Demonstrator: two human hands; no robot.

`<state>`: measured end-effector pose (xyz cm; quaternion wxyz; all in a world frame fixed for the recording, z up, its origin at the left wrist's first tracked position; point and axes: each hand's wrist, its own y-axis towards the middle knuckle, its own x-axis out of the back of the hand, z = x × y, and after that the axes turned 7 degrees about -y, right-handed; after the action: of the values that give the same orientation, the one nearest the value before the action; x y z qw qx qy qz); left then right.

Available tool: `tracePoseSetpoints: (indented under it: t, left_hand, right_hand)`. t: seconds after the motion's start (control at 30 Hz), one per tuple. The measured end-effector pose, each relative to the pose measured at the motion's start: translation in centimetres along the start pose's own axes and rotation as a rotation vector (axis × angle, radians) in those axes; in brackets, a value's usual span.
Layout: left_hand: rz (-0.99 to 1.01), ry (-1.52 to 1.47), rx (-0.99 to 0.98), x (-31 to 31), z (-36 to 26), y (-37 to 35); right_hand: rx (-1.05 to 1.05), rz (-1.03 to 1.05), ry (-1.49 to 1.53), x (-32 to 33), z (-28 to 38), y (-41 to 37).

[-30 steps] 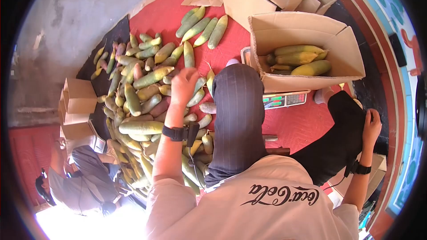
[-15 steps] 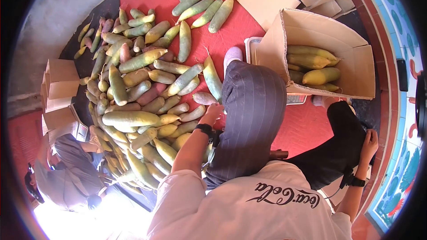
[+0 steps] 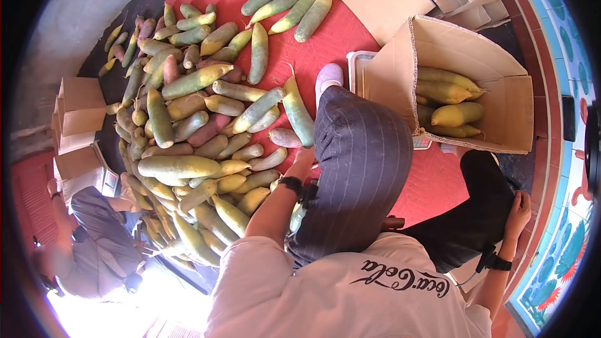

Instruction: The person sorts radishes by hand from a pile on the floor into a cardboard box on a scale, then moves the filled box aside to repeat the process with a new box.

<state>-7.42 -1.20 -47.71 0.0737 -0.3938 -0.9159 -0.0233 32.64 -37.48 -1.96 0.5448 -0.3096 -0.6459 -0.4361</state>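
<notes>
- Left hand (image 3: 305, 155) has drawn back from the vegetable pile (image 3: 188, 131) to the knee (image 3: 360, 150), beside a pinkish vegetable (image 3: 285, 138); fingers hidden, grip unclear.
- Right hand (image 3: 519, 205) lies loose on the thigh (image 3: 476, 213), holding nothing.
- Blind grab past the knee could set the vegetable pile rolling.

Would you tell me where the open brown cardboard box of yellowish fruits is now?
In the head view, the cardboard box sits at upper right, just right of the white shoe and the dark striped knee.

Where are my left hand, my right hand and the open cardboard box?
left hand (image 3: 305, 156), head view, back of the hand
right hand (image 3: 521, 208), head view, back of the hand
cardboard box (image 3: 466, 56), head view, bare inner wall
</notes>
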Motion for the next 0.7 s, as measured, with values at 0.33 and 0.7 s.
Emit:
tracePoseSetpoints:
  t: [0.33,0.7]
  left_hand:
    - [-0.161,-0.664,0.977,12.6,-22.8,9.5]
    - [-0.723,-0.205,0.428,23.7,-24.1,14.9]
  right_hand:
    - [0.000,-0.013,0.061,-0.3,0.1,0.1]
    - [0.010,-0.036,0.063,-0.2,0.6,0.0]
